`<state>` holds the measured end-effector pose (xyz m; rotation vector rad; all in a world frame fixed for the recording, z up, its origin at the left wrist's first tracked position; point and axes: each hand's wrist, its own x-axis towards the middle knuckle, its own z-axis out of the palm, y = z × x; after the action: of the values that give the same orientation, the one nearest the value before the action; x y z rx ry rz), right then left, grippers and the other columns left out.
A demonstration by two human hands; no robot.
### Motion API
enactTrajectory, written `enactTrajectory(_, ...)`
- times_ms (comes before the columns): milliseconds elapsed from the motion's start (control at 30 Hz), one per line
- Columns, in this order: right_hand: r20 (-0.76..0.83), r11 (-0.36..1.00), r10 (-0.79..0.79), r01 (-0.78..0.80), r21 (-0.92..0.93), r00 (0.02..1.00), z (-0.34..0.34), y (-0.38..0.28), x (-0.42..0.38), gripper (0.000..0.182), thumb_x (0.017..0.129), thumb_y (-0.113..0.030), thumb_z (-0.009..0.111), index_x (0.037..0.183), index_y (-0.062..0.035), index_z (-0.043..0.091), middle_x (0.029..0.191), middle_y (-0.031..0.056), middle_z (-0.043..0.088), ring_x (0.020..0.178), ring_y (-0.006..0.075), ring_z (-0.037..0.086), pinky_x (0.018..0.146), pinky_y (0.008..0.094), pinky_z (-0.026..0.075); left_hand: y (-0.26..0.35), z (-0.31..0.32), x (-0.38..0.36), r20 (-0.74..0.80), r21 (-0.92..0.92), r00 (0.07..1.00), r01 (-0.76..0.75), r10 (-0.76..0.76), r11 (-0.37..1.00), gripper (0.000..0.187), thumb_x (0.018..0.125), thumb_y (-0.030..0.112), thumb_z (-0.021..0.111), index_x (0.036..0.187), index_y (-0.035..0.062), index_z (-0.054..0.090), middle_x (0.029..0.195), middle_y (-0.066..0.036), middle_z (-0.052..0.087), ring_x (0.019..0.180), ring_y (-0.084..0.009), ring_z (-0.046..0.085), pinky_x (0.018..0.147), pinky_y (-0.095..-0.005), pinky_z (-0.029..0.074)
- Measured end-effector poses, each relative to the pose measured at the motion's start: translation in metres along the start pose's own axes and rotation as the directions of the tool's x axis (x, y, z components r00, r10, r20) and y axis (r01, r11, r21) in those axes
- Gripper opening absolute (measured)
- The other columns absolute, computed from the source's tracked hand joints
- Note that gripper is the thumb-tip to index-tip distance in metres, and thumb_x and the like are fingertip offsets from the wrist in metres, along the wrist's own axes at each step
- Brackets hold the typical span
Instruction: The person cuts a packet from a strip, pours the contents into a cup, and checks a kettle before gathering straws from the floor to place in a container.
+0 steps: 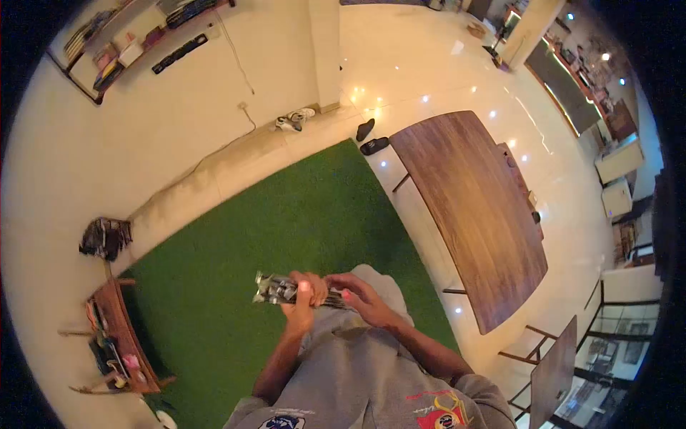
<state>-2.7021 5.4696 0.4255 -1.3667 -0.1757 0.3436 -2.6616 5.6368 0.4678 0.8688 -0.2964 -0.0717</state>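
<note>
A long, narrow bundle of dark pieces in a shiny clear wrapper (270, 289) is held level in front of my body. My left hand (304, 294) is closed around its middle, thumb on top. At the bundle's right end my right hand (363, 299) has its fingers and thumb curled against it. The crinkled left end of the wrapper sticks out past my left hand. What the dark pieces are is too small to tell.
Underfoot lies a green carpet (286, 214). A long wooden table (471, 214) stands to the right, with black slippers (374, 146) by its far corner. A wooden chair (118, 343) with items on it is at the left. Wall shelves (143, 43) hang at upper left.
</note>
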Motion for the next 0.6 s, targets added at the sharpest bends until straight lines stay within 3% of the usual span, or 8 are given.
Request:
enactTrajectory(33, 0.026, 0.994, -0.022, 0.024, -0.109, 0.999, -0.019, -0.011, 0.019, 0.052, 0.098, -0.033, 0.062, 0.137, -0.0004, 0.049, 0.132, 0.0168, 0.056, 0.125, 0.0270, 0.053, 0.108, 0.0401, 0.039, -0.010, 0.000, 0.028, 0.002, -0.039, 1.000, 0.028, -0.028, 0.999, 0.023, 0.104, 0.021, 0.051, 0.084, 0.0109, 0.044, 0.065, 0.000, 0.039, 0.055, -0.0112, 0.036, 0.053, -0.0306, 0.036)
enactTrajectory(133, 0.065, 0.882, 0.090, -0.049, -0.468, 0.994, -0.056, -0.063, 0.077, 0.059, 0.092, -0.034, 0.069, 0.135, 0.0016, 0.049, 0.128, 0.0189, 0.059, 0.119, 0.0298, 0.058, 0.103, 0.0381, 0.044, -0.038, -0.004, 0.116, 0.070, -0.070, 0.995, 0.068, -0.064, 0.995, 0.027, 0.104, 0.024, 0.050, 0.082, 0.0111, 0.042, 0.062, 0.000, 0.038, 0.052, -0.0116, 0.035, 0.051, -0.0314, 0.037)
enactTrajectory(167, -0.014, 0.903, 0.018, -0.022, -0.430, 1.000, -0.066, -0.065, 0.102, 0.056, 0.086, -0.033, 0.075, 0.126, 0.0007, 0.054, 0.114, 0.0186, 0.064, 0.105, 0.0307, 0.064, 0.091, 0.0386, 0.050, -0.047, -0.009, 0.148, 0.108, -0.059, 0.992, 0.074, -0.068, 0.996, 0.029, 0.104, 0.028, 0.050, 0.081, 0.0119, 0.041, 0.060, 0.001, 0.036, 0.051, -0.0115, 0.035, 0.050, -0.0314, 0.036)
enactTrajectory(267, -0.111, 0.933, -0.048, 0.005, -0.359, 0.993, -0.105, -0.052, 0.187, 0.047, 0.084, -0.032, 0.076, 0.115, -0.0014, 0.058, 0.098, 0.0171, 0.066, 0.090, 0.0321, 0.067, 0.077, 0.0422, 0.052, -0.059, -0.021, 0.233, 0.124, -0.072, 0.989, 0.091, -0.082, 0.993, 0.032, 0.104, 0.028, 0.051, 0.079, 0.0101, 0.041, 0.059, 0.000, 0.037, 0.050, -0.0117, 0.035, 0.051, -0.0316, 0.036)
enactTrajectory(300, -0.070, 0.913, -0.114, 0.077, -0.400, 0.991, -0.121, -0.066, 0.217, 0.038, 0.083, -0.031, 0.075, 0.102, -0.0027, 0.058, 0.087, 0.0168, 0.064, 0.081, 0.0348, 0.066, 0.070, 0.0451, 0.049, -0.058, -0.030, 0.260, 0.121, -0.061, 0.988, 0.105, -0.097, 0.993, 0.032, 0.104, 0.028, 0.051, 0.079, 0.0103, 0.040, 0.059, 0.000, 0.036, 0.050, -0.0116, 0.034, 0.050, -0.0315, 0.036)
enactTrajectory(400, 0.085, 0.897, -0.017, 0.053, -0.438, 0.996, -0.152, -0.094, 0.293, 0.035, 0.083, -0.027, 0.072, 0.103, -0.0031, 0.056, 0.091, 0.0205, 0.064, 0.087, 0.0403, 0.064, 0.075, 0.0469, 0.051, -0.046, -0.039, 0.342, 0.098, -0.128, 0.994, 0.064, -0.052, 0.990, 0.034, 0.105, 0.030, 0.049, 0.078, 0.0111, 0.040, 0.058, 0.001, 0.036, 0.049, -0.0115, 0.034, 0.048, -0.0302, 0.035)
enactTrajectory(600, 0.205, 0.947, -0.068, 0.127, -0.295, 0.977, -0.196, -0.119, 0.414, 0.038, 0.080, -0.033, 0.072, 0.101, -0.0049, 0.056, 0.086, 0.0214, 0.066, 0.084, 0.0451, 0.064, 0.073, 0.0523, 0.051, -0.032, -0.048, 0.462, 0.149, 0.003, 0.985, 0.082, -0.081, 0.997, 0.034, 0.104, 0.032, 0.049, 0.079, 0.0130, 0.038, 0.058, 0.001, 0.036, 0.049, -0.0108, 0.033, 0.048, -0.0282, 0.036)
